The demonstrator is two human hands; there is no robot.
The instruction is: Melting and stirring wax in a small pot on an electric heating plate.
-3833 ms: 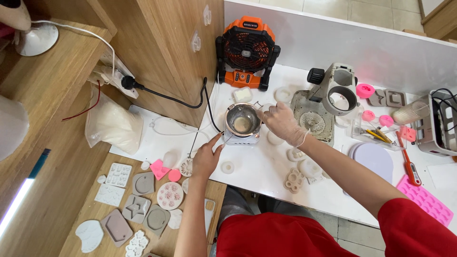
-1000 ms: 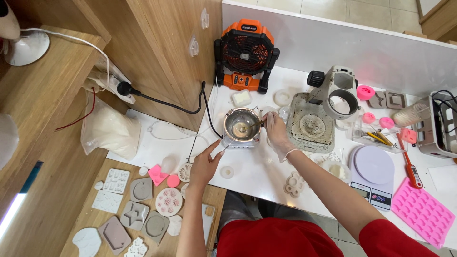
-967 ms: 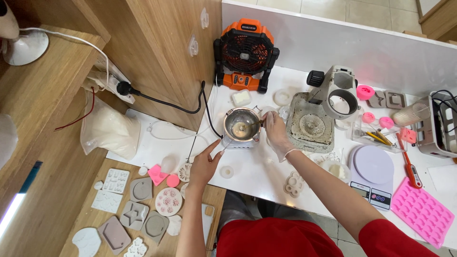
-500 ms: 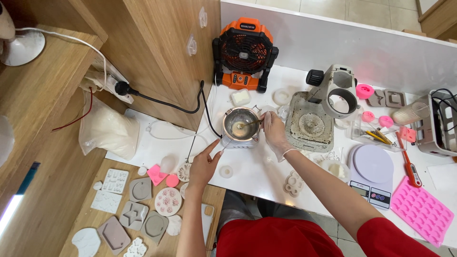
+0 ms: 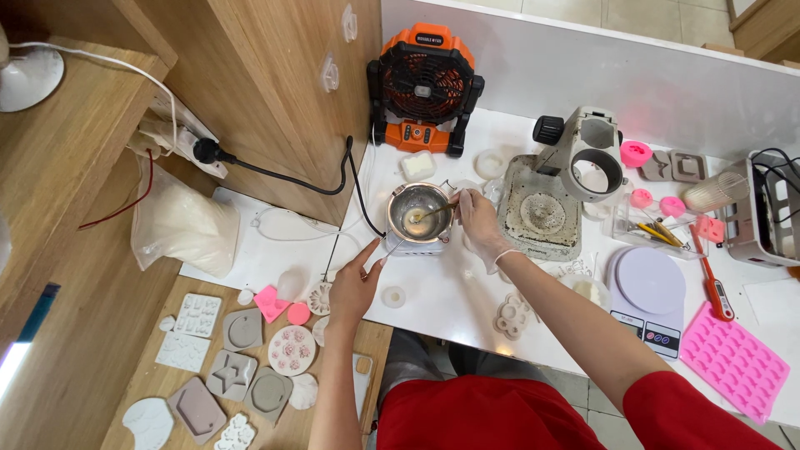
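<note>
Two hands work at a small metal pot [image 5: 418, 215] on the white table [image 5: 450, 287]: the right hand [image 5: 478, 223] grips a thin stirring stick [image 5: 433, 212] dipped into it. The left hand [image 5: 357, 282] pinches the pot's handle [image 5: 392, 247] at its near left. An orange fan [image 5: 425, 87] stands beyond.

The person wears a red short-sleeved top [image 5: 500, 412]; the right hand [image 5: 479, 223] has a thin translucent glove, the left hand [image 5: 357, 287] is bare.

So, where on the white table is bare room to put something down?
Bare patch: the white table between the metal pot, the flower mould and the near edge; only a small white disc lies there. Right side is crowded: scale, pink mould, microscope stand. Left shelf is full of moulds.
</note>
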